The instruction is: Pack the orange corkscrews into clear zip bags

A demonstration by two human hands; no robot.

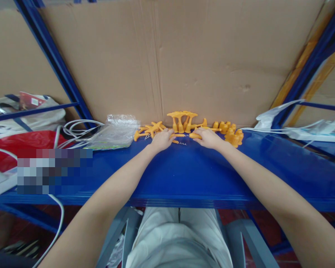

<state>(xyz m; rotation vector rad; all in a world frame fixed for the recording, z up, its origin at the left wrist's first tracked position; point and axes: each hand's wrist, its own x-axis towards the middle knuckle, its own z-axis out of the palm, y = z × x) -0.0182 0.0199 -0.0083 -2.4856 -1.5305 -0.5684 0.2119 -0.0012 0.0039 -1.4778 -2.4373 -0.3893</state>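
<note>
My left hand [161,141] is closed on a yellow plastic corkscrew [181,135]; its metal spiral points right. My right hand [209,138] pinches a yellow tapered sleeve [194,136], close to the spiral's tip; whether they touch is too small to tell. Just below lies another corkscrew [181,143] with its spiral bare. Several yellow corkscrews with T-shaped handles [181,115] stand upright behind my hands. Left of my left hand lies a pile of yellow corkscrews [152,128], some spirals showing. Yellow sleeves [233,137] stand grouped beyond my right hand.
The blue table [178,171] backs onto a cardboard panel [201,59] between blue metal posts. A clear plastic bag [114,132], white cables [75,126] and a red bag [25,143] lie on the left. A white power strip [321,132] with cables is at the right.
</note>
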